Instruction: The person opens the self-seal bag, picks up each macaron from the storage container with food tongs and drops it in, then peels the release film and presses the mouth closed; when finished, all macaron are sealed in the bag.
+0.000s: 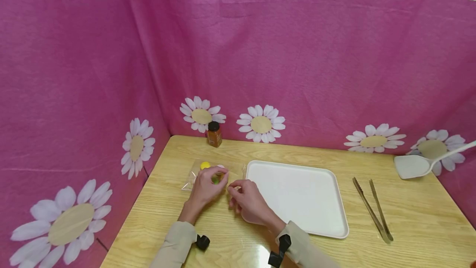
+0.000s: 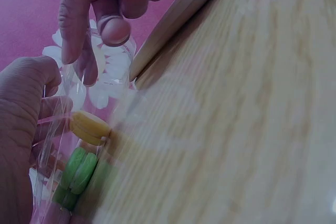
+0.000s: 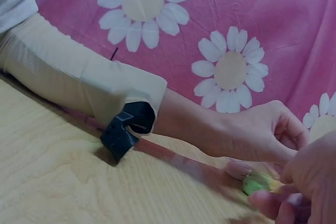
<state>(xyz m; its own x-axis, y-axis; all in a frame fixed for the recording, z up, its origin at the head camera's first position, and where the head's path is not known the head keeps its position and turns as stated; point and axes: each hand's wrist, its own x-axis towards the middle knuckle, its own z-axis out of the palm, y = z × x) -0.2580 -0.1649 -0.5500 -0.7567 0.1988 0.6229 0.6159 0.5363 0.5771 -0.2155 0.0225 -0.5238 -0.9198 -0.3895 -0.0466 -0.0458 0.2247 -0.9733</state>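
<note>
My left hand (image 1: 209, 185) pinches a clear plastic bag (image 1: 237, 171) lying at the left of the table. Inside the bag are several macarons: a yellow macaron (image 1: 205, 165), an orange-yellow macaron (image 2: 89, 128) and a green macaron (image 2: 80, 170) among them. Facing it, my right hand (image 1: 251, 202) has thumb and fingers together at the bag's right end. The left wrist view shows these right fingers (image 2: 73, 19) pinching the clear film near its edge. Both hands partly cover the bag's contents.
A white tray (image 1: 297, 197) lies just right of the bag. Metal tongs (image 1: 372, 210) and a white spatula (image 1: 412, 166) are farther right. A small black-capped jar (image 1: 214, 135) stands at the back edge, before a pink flowered cloth (image 1: 297, 53).
</note>
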